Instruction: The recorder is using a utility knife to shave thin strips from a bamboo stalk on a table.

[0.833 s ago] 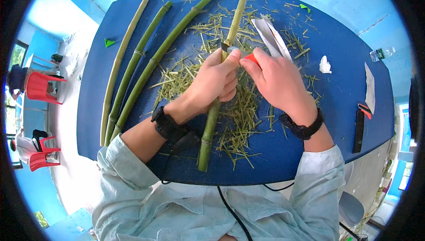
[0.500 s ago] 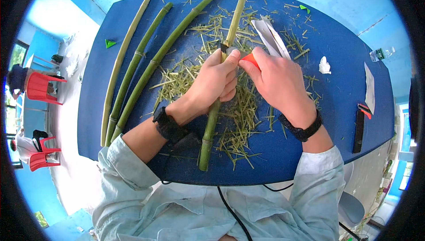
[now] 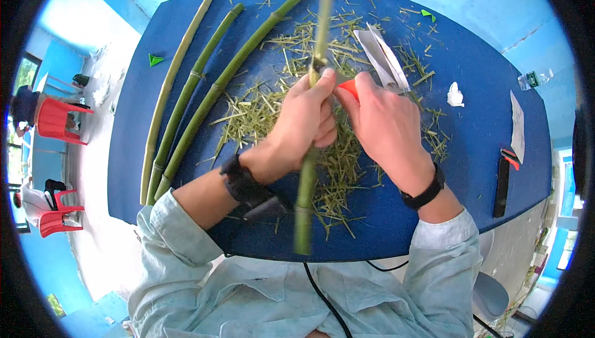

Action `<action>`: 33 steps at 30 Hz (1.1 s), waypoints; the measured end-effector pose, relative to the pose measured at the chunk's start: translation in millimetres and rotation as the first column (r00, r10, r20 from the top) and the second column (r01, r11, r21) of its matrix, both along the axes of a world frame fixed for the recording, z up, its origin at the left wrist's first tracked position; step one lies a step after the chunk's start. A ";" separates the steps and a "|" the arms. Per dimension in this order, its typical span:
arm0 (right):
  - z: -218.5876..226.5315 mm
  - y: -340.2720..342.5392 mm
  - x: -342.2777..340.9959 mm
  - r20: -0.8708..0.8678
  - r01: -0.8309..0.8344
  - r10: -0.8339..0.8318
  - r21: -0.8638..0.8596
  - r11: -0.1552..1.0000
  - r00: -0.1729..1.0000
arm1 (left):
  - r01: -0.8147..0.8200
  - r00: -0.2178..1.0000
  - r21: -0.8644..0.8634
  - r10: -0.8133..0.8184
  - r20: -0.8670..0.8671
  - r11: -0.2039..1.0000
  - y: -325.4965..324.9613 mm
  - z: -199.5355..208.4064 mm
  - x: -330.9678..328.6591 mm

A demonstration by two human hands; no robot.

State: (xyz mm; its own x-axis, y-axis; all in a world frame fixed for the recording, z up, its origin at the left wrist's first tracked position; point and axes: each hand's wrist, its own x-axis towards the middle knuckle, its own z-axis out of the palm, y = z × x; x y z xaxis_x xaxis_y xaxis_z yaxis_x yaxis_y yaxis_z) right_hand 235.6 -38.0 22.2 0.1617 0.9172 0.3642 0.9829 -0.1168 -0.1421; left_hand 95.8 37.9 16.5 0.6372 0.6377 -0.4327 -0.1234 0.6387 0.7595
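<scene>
My left hand [image 3: 305, 115] is wrapped around a bamboo stick [image 3: 305, 198], held nearly upright in the view. Its far part is pale and peeled, its near part still green; both ends are blurred by motion. In my right hand [image 3: 390, 130] is a knife with an orange handle [image 3: 349, 88]. The dark blade lies across the stick just beyond my left fingers, and my left thumb presses near its back. Much of the blade is hidden by the hands. Around and under the stick, thin bamboo shavings [image 3: 338, 180] are scattered over the blue table [image 3: 458, 146].
To the left lie a pale bamboo stick [image 3: 176, 93] and two green bamboo sticks [image 3: 196, 77] [image 3: 230, 71]. Folded white paper [image 3: 379, 59], crumpled tissue [image 3: 455, 95], a clear bottle [image 3: 537, 78] and a black box [image 3: 501, 186] are on the right. Red chairs [image 3: 59, 121] with people stand beyond.
The bamboo stick has turned: its far end has swung left and its near end right. My left forearm has shifted slightly right. Both hands keep their hold.
</scene>
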 end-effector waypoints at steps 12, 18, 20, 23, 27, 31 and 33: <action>3.9 8.1 26.0 -0.248 -0.091 0.079 -0.034 0.995 0.965 | 0.113 0.988 0.151 -0.128 0.091 0.982 6.1 -8.2 -4.5; 7.3 10.6 33.0 -0.482 -0.140 0.083 -0.084 0.987 0.872 | 0.117 0.990 0.266 -0.133 0.042 0.957 11.2 -11.4 -4.2; 7.7 10.3 35.1 -0.526 -0.157 0.080 -0.102 0.982 0.846 | 0.125 0.991 0.327 -0.132 0.000 0.937 13.2 -10.5 -5.7; 5.6 10.2 39.5 -0.554 -0.189 0.102 -0.102 0.977 0.826 | 0.140 0.990 0.355 -0.135 -0.038 0.924 17.1 -8.2 -7.8; 4.8 9.9 40.5 -0.562 -0.205 0.107 -0.115 0.972 0.820 | 0.116 0.993 0.416 -0.091 -0.080 0.902 16.3 -5.8 -6.8; 7.8 10.1 38.8 -0.557 -0.213 0.100 -0.141 0.967 0.824 | 0.143 0.989 0.346 -0.149 -0.008 0.927 20.8 -8.7 -9.6; 7.0 9.7 38.2 -0.564 -0.222 0.110 -0.134 0.966 0.819 | 0.168 0.982 0.345 -0.186 0.020 0.924 22.4 -12.3 -9.2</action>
